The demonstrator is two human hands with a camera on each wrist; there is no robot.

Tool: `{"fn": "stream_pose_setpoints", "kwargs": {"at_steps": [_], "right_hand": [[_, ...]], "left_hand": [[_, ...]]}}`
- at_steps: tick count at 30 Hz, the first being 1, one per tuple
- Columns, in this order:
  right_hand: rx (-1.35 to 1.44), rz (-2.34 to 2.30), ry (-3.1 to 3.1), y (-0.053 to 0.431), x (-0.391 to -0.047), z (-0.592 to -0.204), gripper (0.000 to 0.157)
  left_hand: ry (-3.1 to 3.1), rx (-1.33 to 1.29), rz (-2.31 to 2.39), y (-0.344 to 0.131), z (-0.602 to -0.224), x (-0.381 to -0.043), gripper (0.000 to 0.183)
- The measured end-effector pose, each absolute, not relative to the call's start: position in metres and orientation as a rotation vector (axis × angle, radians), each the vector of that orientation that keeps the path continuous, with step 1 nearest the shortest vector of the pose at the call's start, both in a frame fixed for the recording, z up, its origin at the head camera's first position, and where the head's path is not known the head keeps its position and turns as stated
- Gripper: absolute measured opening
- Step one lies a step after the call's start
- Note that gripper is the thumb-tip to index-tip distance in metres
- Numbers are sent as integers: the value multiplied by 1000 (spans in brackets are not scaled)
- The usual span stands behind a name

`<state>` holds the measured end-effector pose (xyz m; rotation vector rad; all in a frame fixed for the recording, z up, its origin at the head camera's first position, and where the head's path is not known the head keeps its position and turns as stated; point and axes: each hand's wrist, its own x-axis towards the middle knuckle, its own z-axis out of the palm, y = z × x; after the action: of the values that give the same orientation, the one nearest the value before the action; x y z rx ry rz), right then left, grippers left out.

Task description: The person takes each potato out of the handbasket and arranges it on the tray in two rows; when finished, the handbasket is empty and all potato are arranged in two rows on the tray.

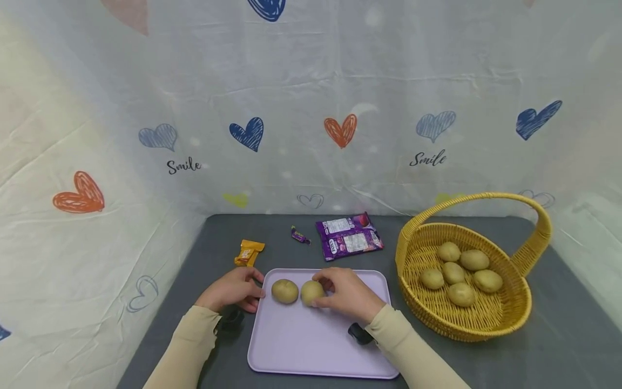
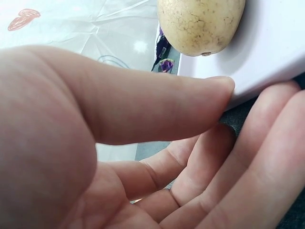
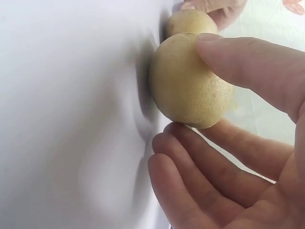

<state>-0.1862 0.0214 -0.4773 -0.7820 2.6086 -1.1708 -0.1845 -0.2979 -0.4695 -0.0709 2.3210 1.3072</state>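
My right hand (image 1: 351,293) pinches a round yellow potato (image 1: 312,293) between thumb and fingers, low over the upper part of a lilac tray (image 1: 320,346). In the right wrist view, the thumb lies on one side of this potato (image 3: 188,83) and the fingertips touch the other. Just left of it on the tray is a second potato (image 1: 284,291). My left hand (image 1: 236,289) is at the tray's upper left edge with loosely bent fingers. Its thumb and fingertips touch the rim (image 2: 259,88) from outside, and nothing lies in its palm.
To the right stands a yellow wicker basket (image 1: 413,294) with a tall handle and several potatoes (image 1: 453,273) inside. Behind the tray lie a purple snack packet (image 1: 350,236), a small purple wrapped candy (image 1: 300,236) and an orange packet (image 1: 249,252). A printed curtain (image 1: 301,173) hangs behind the table.
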Motion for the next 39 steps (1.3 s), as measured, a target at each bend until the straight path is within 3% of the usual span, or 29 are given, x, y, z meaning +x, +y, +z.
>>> {"fn": "stream_pose_setpoints", "kwargs": {"at_steps": [29,39], "right_hand": [[-679,-1118,2665,51,-175,-460,55],[-801,-939,2834,147,-136,-407,43]], "left_hand": [[2293,-2,1275,-287,-472,-199,46],[2289,-51,1272,-304,-475,-192,48]]}}
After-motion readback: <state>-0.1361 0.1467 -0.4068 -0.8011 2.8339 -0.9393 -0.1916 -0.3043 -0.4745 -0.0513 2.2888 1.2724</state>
